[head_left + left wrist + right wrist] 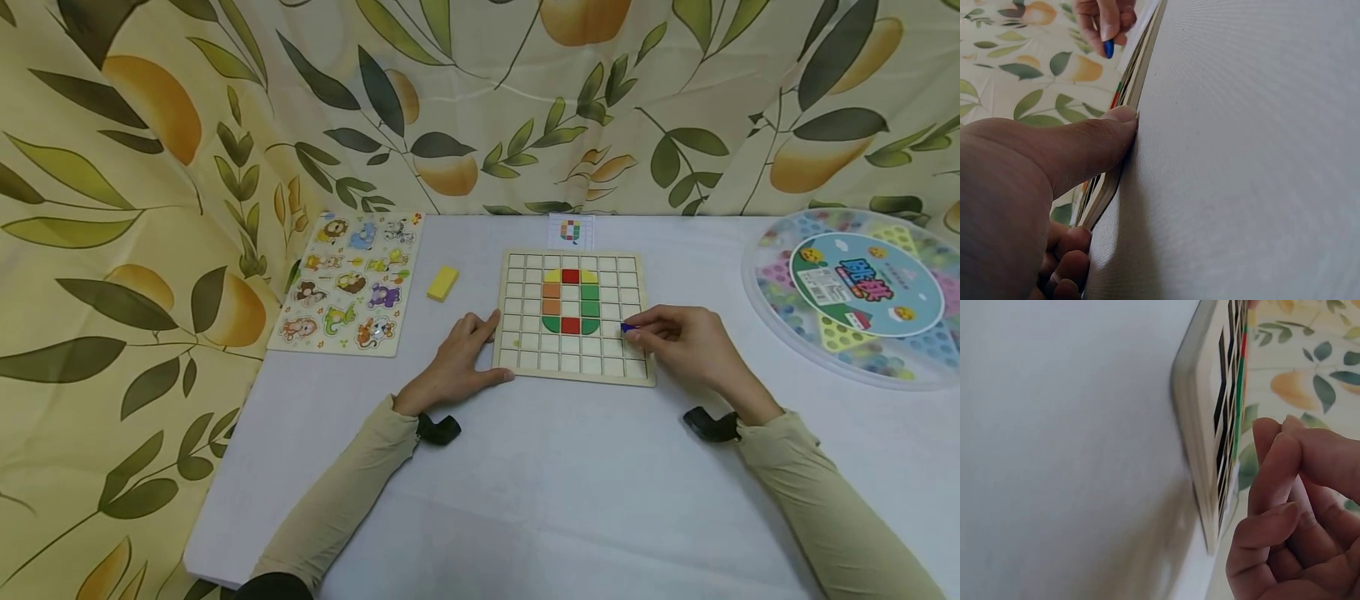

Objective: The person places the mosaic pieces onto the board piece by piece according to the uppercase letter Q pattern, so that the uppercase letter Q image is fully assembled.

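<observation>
A square wooden grid board (517, 354) lies on the table with red, yellow, orange and green tiles forming a ring in its cells. At its front left corner rests my left hand (453, 362), thumb on the front edge and index fingertip at the left edge. Over the board's right side, my right hand (682, 337) pinches a small blue tile (627, 328) between thumb and fingers. The left wrist view shows this blue tile (1109, 49) held above the board's surface. In the right wrist view the fingers (1279, 462) hide it.
Behind the board stands a small pattern card (571, 232). To the left lie a yellow block (443, 283) and an animal picture board (341, 287). A round clear case (862, 292) of colourful pieces sits at the right. Patterned cloth (480, 108) hangs behind the white table.
</observation>
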### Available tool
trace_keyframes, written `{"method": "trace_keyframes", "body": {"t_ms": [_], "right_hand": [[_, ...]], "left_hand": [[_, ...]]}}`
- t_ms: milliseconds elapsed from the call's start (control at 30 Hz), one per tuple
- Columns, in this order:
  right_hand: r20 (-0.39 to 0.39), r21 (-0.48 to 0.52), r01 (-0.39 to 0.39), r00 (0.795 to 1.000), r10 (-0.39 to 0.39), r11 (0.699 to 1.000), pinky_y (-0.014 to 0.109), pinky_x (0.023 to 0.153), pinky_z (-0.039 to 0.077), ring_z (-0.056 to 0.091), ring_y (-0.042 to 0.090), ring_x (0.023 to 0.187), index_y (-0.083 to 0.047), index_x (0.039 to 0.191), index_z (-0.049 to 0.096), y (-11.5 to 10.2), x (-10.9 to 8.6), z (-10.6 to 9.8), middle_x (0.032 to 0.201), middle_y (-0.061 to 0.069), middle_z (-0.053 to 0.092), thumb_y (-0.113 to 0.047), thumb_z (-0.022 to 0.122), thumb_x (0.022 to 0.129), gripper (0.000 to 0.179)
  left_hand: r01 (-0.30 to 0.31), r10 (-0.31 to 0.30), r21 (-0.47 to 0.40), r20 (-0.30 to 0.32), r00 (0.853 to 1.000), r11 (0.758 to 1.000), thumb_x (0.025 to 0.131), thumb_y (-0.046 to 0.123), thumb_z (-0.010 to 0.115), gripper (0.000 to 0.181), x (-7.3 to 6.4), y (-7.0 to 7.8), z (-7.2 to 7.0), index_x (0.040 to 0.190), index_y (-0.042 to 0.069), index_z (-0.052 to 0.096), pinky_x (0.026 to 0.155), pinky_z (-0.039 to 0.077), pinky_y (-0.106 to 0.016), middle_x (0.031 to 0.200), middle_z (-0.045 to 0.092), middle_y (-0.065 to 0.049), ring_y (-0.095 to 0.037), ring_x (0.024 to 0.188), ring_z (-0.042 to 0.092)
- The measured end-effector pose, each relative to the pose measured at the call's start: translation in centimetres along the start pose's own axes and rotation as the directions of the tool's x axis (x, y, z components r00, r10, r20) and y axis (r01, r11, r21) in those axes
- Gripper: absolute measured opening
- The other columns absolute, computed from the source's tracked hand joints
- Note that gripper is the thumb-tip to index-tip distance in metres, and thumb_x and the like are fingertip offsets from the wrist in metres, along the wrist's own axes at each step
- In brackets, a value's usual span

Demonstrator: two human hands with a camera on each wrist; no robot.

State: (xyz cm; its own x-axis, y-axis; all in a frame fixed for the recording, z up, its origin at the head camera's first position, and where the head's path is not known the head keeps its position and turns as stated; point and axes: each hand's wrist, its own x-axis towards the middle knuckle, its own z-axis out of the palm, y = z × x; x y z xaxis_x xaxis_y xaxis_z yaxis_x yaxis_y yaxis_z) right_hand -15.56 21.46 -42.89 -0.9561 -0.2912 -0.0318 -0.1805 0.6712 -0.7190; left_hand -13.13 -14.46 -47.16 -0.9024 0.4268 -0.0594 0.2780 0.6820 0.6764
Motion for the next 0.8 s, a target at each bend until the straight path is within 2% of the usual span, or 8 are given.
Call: {"method": "trace_keyframes", "body": {"t_ms": [267, 567, 800], "right_hand": [[0.042, 0.037, -0.006, 0.999, 0.005, 0.999, 0.021, 0.065, 0.051, 0.073, 0.01, 0.079, -0.005, 0.107, 0.082, -1.0, 0.3, 0.8, 0.095, 0.011, 0.082, -0.018, 0.082, 0.095, 0.018], [0.054, 0.011, -0.01, 0.999, 0.01, 1.0, 0.023, 0.067, 0.05, 0.073, 0.015, 0.079, -0.01, 0.1, 0.085, -2.2, 0.8, 2.4, 0.091, 0.005, 0.082, -0.021, 0.085, 0.093, 0.013], [0.047, -0.016, 0.004, 0.999, -0.004, 1.0, 0.024, 0.064, 0.048, 0.068, 0.013, 0.073, -0.01, 0.097, 0.084, -2.9, 0.7, 3.4, 0.085, 0.003, 0.08, -0.021, 0.087, 0.09, 0.013]], "left_hand": [[0.01, -0.01, 0.001, 0.009, 1.0, 1.0, 0.092, 0.032, 0.085, 0.103, 0.0, 0.1, -0.1, 0.167, 0.001, 0.023, 0.086, 0.031, -0.029, 0.12, 0.046, -0.012, -0.021, 0.103, 0.038], [0.006, -0.006, 0.013, 0.011, 1.0, 1.0, 0.093, 0.033, 0.085, 0.103, 0.1, -0.1, -0.1, 0.167, 0.001, 0.022, 0.087, 0.032, -0.03, 0.121, 0.046, -0.013, -0.021, 0.104, 0.038], [0.0, 0.0, 0.01, 0.007, 1.0, 1.0, 0.092, 0.033, 0.085, 0.103, 0.0, -0.1, -0.1, 0.167, 0.001, 0.022, 0.086, 0.032, -0.029, 0.121, 0.046, -0.013, -0.021, 0.104, 0.038]]}}
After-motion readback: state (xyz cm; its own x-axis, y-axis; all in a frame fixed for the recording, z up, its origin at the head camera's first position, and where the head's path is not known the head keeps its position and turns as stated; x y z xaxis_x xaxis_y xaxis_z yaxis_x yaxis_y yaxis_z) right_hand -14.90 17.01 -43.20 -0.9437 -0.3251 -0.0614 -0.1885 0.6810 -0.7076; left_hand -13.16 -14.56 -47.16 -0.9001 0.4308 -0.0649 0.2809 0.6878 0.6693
